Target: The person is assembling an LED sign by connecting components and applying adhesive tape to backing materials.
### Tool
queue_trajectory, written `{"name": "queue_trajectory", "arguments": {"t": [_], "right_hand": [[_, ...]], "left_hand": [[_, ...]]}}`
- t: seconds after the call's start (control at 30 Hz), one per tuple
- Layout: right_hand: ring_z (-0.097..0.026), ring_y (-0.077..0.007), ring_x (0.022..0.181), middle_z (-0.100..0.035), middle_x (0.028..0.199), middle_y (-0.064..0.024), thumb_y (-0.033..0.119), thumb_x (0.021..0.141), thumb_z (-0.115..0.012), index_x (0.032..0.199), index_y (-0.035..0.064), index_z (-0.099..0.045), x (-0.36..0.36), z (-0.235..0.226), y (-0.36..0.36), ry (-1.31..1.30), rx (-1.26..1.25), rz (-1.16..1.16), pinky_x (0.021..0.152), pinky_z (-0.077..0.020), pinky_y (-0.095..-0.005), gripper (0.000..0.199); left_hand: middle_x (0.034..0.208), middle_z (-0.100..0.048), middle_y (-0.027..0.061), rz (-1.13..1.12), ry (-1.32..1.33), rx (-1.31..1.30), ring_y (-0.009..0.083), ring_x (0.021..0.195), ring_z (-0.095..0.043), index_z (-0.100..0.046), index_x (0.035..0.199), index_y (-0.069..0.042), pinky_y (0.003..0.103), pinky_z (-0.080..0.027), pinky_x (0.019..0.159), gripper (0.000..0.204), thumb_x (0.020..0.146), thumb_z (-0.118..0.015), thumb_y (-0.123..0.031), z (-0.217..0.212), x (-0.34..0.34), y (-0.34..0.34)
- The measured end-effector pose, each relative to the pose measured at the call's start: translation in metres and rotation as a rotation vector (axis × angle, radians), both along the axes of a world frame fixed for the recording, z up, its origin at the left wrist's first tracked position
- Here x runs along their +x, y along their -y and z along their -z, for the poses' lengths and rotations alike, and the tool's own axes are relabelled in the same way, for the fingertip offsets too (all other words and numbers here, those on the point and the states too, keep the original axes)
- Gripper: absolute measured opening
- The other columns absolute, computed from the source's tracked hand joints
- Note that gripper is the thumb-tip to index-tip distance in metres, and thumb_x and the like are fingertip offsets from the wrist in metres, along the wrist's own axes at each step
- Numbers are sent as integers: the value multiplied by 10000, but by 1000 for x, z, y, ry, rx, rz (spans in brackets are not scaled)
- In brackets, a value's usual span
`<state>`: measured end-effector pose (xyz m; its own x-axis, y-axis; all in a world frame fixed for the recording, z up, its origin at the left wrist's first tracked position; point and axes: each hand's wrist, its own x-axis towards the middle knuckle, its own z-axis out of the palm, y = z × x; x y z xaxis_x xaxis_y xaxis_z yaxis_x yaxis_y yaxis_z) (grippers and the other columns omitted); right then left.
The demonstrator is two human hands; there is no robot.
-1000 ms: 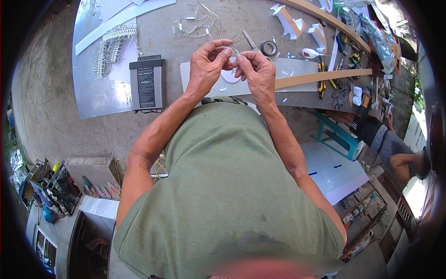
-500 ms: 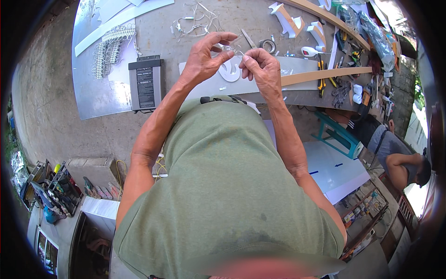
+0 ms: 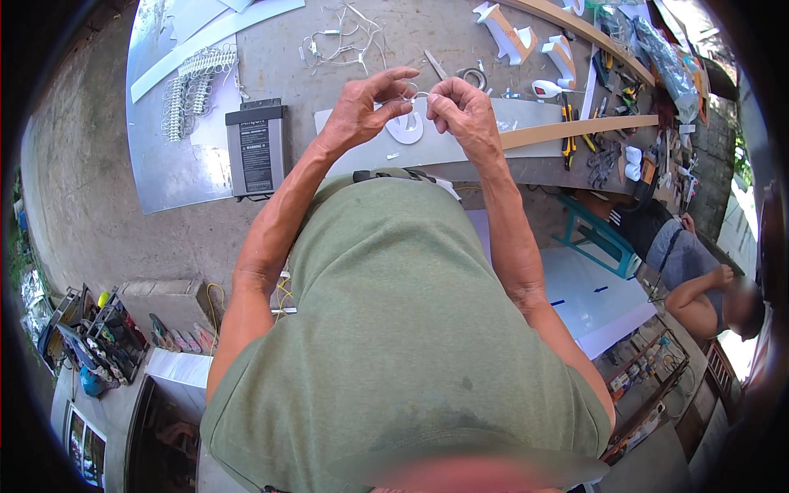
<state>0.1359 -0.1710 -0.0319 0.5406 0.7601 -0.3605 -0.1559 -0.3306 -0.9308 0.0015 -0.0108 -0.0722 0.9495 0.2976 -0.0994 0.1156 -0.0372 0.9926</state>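
Note:
Over the workbench, my left hand (image 3: 367, 107) is closed in a pinch on a thin white wire (image 3: 420, 94). My right hand (image 3: 463, 117) pinches the wire's other side between thumb and forefinger, so a short curved length spans the gap. What lies deeper inside the left fingers is too small to make out. Just below the hands, a white curved cut-out piece (image 3: 406, 130) rests on a light grey sheet (image 3: 353, 148). Scissors (image 3: 435, 64) and a grey tape roll (image 3: 472, 77) lie beyond my right hand.
Left of my arm stands a grey power supply box (image 3: 256, 148), with strings of small white modules (image 3: 193, 90) farther left. Loose white wires (image 3: 345, 41) lie at the back. White-and-tan shaped pieces (image 3: 511, 37) and a tan strip (image 3: 575, 131) sit rightward. Another person (image 3: 690, 263) is at far right.
My hands shift slightly, and the wire between them now shows as a small arc. At the far right, the other person has raised an arm toward the head.

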Motion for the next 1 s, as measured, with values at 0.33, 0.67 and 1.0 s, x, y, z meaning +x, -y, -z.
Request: {"name": "queue_trajectory", "arguments": {"t": [0.33,0.67,1.0], "right_hand": [[-585,-96,625,-666,814,-55,110,868,-724,1020,12,-641,-6,-2,-6,641,-58,133,564,-484,-239,199],[-636,-176,832,-658,1061,-66,16,821,-753,1147,80,-675,-9,-13,-16,1032,112,-110,649,-547,-319,342],[-651,-277,879,-637,882,-91,58,787,-659,929,52,-667,-7,-27,-10,1209,149,-255,735,-551,-383,142]], "left_hand": [[896,-765,107,-236,-69,-173,150,766,-728,-708,1094,30,267,-605,704,212,915,-732,-80,1,-3,3],[769,-736,135,-238,-2,376,185,624,-702,-764,890,-27,298,-530,578,121,821,-790,-123,-16,-3,7],[856,-723,108,21,-252,-340,161,720,-695,-663,1125,47,284,-568,605,326,936,-723,-211,-22,0,-7]]}}
